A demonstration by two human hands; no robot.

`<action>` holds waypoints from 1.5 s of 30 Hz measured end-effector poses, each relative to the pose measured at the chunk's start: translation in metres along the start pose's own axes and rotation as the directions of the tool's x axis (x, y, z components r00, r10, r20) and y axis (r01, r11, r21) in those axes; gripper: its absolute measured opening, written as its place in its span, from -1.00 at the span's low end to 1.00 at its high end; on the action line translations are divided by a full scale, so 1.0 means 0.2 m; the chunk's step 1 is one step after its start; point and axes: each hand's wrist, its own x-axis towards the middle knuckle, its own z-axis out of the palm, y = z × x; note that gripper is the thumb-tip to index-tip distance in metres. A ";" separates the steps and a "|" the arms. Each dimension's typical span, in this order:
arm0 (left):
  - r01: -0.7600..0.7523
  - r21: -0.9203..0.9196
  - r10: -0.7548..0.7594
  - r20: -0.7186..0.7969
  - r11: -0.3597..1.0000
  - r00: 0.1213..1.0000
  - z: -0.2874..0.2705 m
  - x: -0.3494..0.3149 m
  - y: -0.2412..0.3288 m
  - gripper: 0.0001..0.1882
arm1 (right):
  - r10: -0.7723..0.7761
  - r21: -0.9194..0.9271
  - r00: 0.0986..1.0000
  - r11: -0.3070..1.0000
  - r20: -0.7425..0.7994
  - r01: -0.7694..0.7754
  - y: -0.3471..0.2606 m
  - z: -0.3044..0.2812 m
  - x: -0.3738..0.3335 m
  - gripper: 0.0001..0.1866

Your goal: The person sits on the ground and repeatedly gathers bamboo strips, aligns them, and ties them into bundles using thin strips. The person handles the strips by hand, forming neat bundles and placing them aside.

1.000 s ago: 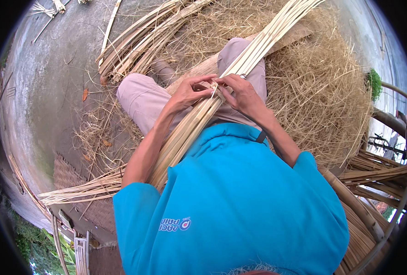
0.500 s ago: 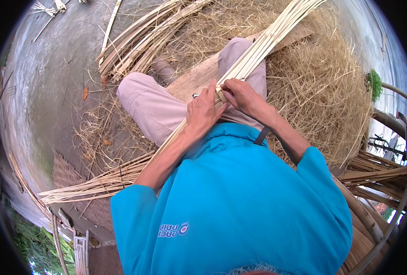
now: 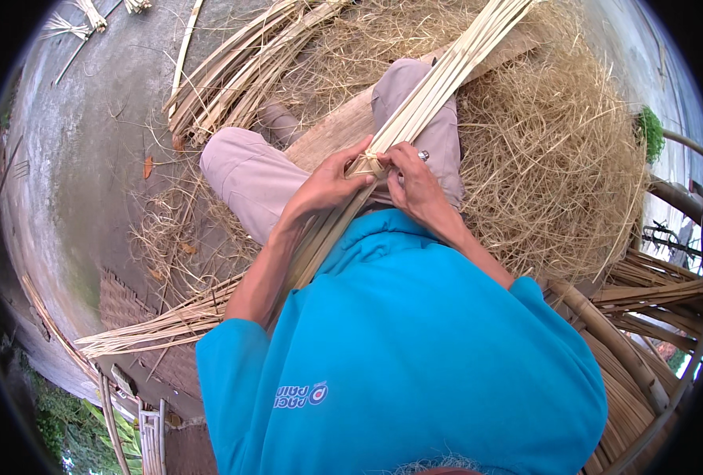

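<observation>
A long bundle of pale bamboo strips (image 3: 438, 99) slants across my lap. It runs from the upper right, between my hands, down under my left forearm. My left hand (image 3: 331, 184) is closed on the bundle's left side, thumb lying across the strips. At the bundle's right side, my right hand (image 3: 416, 186) has its fingers bent and pinched at a narrow pale tie strip (image 3: 373, 161) wrapped round the strips. The exact fingertip contact is partly hidden. A metal ring (image 3: 423, 155) shows on a right-hand finger.
Under the bundle lies a wooden board (image 3: 339, 131). Curly shavings (image 3: 549, 166) heap up on the right. Darker split strips (image 3: 240, 71) lie beyond my left knee, and thin strips (image 3: 157, 324) spread at the left. Bamboo poles (image 3: 620, 344) stand at the lower right.
My left hand has shifted left and turned, uncovering the tie and more of the bundle below it. My right hand's fingers have turned in a little. The bundle's upper end has swung slightly left.
</observation>
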 end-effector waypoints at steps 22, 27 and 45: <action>0.516 0.183 -0.512 -0.073 0.837 0.856 -0.05 -0.22 0.52 -0.48 | 0.677 0.995 0.735 -0.046 -0.033 0.086 0.86 -0.36 0.66 0.33; 0.527 0.235 -0.521 -0.091 0.817 0.849 0.04 -0.36 0.73 -0.45 | 0.401 0.936 0.903 -0.233 -0.155 0.264 0.61 -0.54 0.84 -0.21; 0.384 0.252 -0.364 -0.124 0.888 0.923 -0.07 -0.49 0.87 -0.35 | 0.445 0.945 0.845 0.012 -0.297 0.326 0.11 -0.91 0.87 -0.77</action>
